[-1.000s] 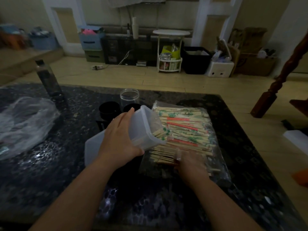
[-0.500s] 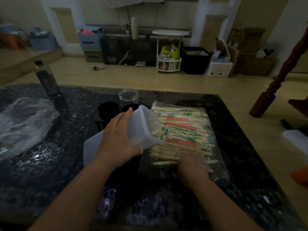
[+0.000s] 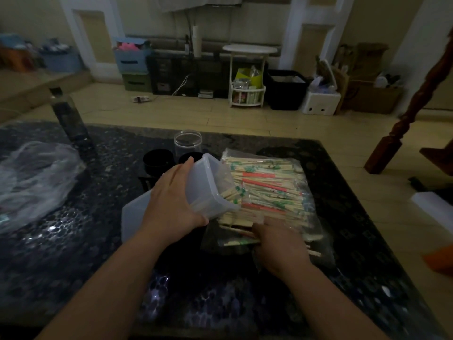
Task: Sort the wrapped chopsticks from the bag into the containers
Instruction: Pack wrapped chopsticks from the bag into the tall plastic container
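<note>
Dark speckled table (image 3: 73, 241), seen from the head camera. Clear bag (image 3: 316, 224), lying flat at centre-right, mouth towards the person, filled with wrapped chopsticks (image 3: 267, 182) in green- and red-printed sleeves. Translucent container (image 3: 208, 187), tipped on its side with the open end against the bag, a few chopstick ends inside its mouth. Left hand (image 3: 171, 204) wrapped over the container's side, fingers spread, thumb below. Right hand (image 3: 279, 244) at the bag's near edge, fingers curled round a small bundle of chopsticks whose ends stick out on both sides. Pale lid (image 3: 134, 217) flat under the left wrist. Clear jar (image 3: 187, 143) and two black cups (image 3: 158, 160) just behind the container. Crumpled plastic (image 3: 31, 177) and dark bottle (image 3: 68, 116), far left.
</note>
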